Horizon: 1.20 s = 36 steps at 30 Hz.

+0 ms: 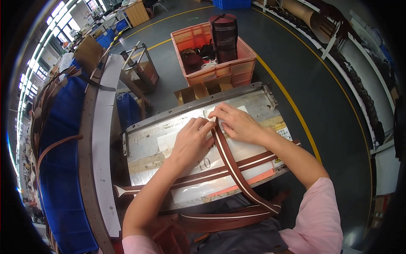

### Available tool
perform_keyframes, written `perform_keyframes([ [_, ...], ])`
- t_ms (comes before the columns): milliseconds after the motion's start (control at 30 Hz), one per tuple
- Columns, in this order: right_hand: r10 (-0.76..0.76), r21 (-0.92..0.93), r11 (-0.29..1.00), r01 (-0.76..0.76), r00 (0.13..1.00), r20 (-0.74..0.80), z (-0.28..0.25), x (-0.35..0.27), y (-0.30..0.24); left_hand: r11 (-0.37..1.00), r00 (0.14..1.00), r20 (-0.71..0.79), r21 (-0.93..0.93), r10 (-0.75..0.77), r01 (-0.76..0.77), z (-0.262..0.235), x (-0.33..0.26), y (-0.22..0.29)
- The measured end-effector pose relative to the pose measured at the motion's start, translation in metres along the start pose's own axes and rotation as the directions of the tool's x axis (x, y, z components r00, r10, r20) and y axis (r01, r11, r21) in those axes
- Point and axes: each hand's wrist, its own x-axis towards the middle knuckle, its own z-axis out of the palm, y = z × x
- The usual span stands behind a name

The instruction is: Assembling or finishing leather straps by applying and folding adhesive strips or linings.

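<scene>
Where fingers (206,124) nearly meet, the brown strap (229,159) ends between them.

Hands: two, left hand (191,140) plus right hand (237,122). Pink sleeves (319,211): two. Brown white-striped strap lengths (226,153) over table: two; folds below, count unclear. Metal-topped table (144,140): one. Salmon crate (237,70): one. Upright dark-red bundle (224,40) in crate: one. Cardboard tube (323,27): one. Yellow floor lines (290,98): at least two. Long white strip (102,148), left side: one.
</scene>
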Motion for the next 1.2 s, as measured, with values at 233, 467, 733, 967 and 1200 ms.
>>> perform_keyframes([
  [233,-0.349,-0.423,0.841,0.338,0.936,0.055,-0.005,0.003,0.010,0.986,0.992,-0.031,0.118,0.124,-0.120,0.004,0.010,-0.014],
  [467,-0.082,-0.543,0.838,0.062,0.997,-0.013,0.001,0.004,0.005,0.961,0.984,-0.128,0.233,-0.121,0.149,0.023,0.024,-0.001],
  [733,-0.129,-0.468,0.883,0.026,0.973,-0.189,0.012,-0.004,0.004,0.951,0.953,-0.273,0.238,-0.129,0.197,0.042,0.018,0.002],
  [967,-0.131,-0.414,0.910,0.037,0.971,-0.201,0.009,-0.002,0.013,0.953,0.941,-0.307,0.216,-0.139,0.212,0.044,0.025,-0.001],
  [1200,-0.068,-0.400,0.917,0.006,0.988,-0.139,0.012,-0.003,0.015,0.940,0.951,-0.279,0.266,-0.137,0.214,0.048,0.024,-0.004],
])
